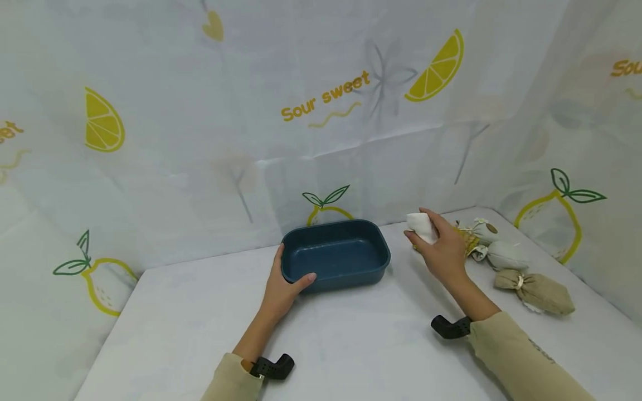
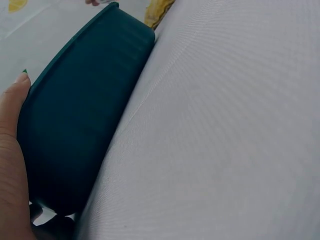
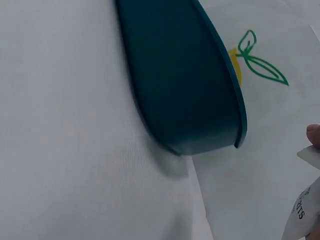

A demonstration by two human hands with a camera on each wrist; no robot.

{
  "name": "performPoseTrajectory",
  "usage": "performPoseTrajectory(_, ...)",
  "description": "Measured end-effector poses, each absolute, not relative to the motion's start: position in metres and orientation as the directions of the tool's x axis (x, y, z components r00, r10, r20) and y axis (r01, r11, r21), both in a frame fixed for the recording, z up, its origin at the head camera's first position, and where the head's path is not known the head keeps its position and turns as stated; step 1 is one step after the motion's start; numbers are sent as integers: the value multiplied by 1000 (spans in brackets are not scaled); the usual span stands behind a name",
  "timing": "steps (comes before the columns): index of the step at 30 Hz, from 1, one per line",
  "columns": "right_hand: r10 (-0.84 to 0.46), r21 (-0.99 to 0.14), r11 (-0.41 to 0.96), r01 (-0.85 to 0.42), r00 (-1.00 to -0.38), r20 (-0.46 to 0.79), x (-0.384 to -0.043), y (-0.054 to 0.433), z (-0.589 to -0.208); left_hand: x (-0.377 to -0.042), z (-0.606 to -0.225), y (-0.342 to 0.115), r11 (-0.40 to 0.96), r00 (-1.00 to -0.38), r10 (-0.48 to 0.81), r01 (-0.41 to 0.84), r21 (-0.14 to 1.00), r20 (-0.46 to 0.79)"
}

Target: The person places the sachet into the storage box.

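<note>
A dark blue rectangular basin (image 1: 346, 282) stands on the white table near its back edge. My left hand (image 1: 277, 289) grips its left end, thumb on the near rim and fingers along the left side. The left wrist view shows the thumb (image 2: 11, 107) against the basin's outer wall (image 2: 80, 110). To the right of the basin and raised above the table, my right hand (image 1: 445, 253) pinches a small white pouch (image 1: 420, 225) between thumb and fingers. Dark printed letters show on this white pouch (image 3: 302, 215) in the right wrist view.
Several small pouches lie along the table's right side: a tan tied one (image 1: 546, 293), a pale one (image 1: 506, 255), a yellow patterned one (image 1: 468, 240) and a pale one with a brown spot (image 1: 482, 229). A lemon-print curtain (image 1: 200, 184) hangs behind the table.
</note>
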State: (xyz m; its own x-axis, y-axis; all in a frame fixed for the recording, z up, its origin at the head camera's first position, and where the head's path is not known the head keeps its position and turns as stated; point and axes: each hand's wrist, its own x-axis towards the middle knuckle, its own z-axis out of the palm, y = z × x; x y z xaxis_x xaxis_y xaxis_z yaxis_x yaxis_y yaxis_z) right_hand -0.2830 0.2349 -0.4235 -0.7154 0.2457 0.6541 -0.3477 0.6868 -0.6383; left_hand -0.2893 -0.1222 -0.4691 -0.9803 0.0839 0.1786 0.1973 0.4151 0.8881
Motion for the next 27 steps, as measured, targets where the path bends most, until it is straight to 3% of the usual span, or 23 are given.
performPoseTrajectory(7, 133, -666, 635, -392, -794, 594, -285, 200, -405, -288, -470, -123, 419, -983, 72, 185, 889, 170)
performPoseTrajectory(16, -12, -642, 619, -452, -823, 568, -307, 160, -387, -288, -466, -126, 411, -982, 75, 188, 892, 173)
performPoseTrajectory(22, -145, -569, 677, -466, -843, 518, -321, 145, -397, -289, -468, -122, 402, -983, 75, 185, 897, 169)
performPoseTrajectory(27, -283, -483, 747, -457, -876, 391, -331, 139, -404, -289, -468, -121, 392, -983, 68, 185, 901, 171)
